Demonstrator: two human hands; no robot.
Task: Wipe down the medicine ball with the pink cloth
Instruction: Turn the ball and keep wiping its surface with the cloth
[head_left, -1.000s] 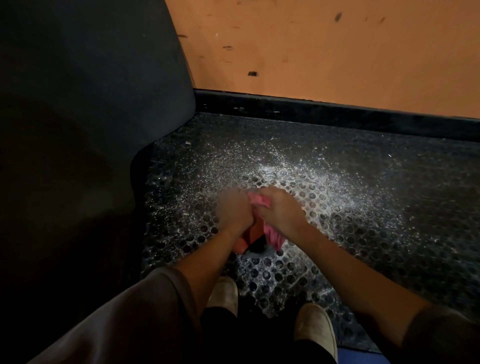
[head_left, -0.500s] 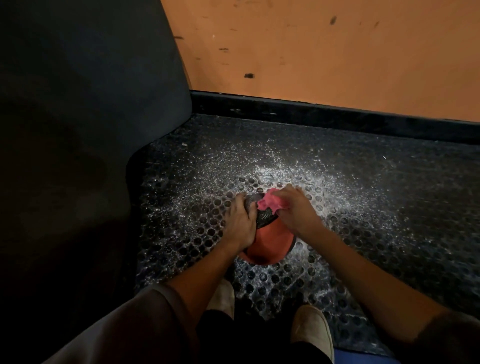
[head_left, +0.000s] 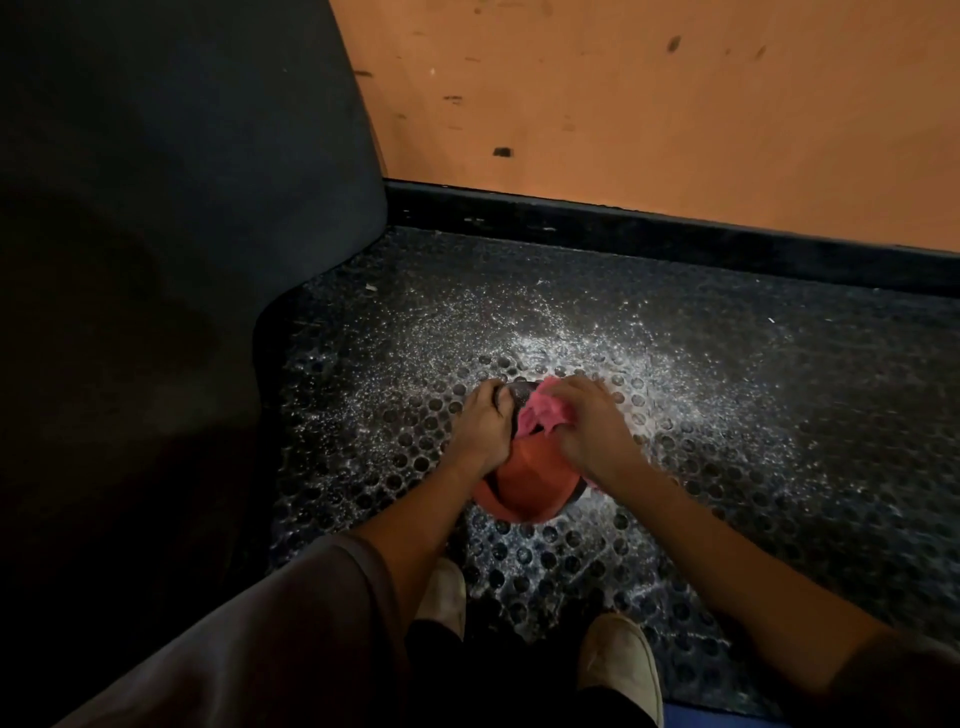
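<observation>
Through the head camera I log the room first. Orange wall across the far side, scuffed with dark marks. A big dark padded panel fills the left, its rounded edge coming down to the floor. Black baseboard runs along the foot of the wall.

Floor: black rubber mat with rows of round holes. White speckling is scattered across it, thickest just beyond the hands and thinning outward. I cannot tell whether it is powder or droplets.

Medicine ball: orange with a dark section, sitting on the mat in front of the person's two pale shoes.

Left hand: grip curled over the ball's upper left side, holding it.

Right hand: grip closed on the bunched pink cloth, pressing it onto the top of the ball, at the dark section. The cloth lies between the two hands, touching both the ball and the right fingers.
</observation>
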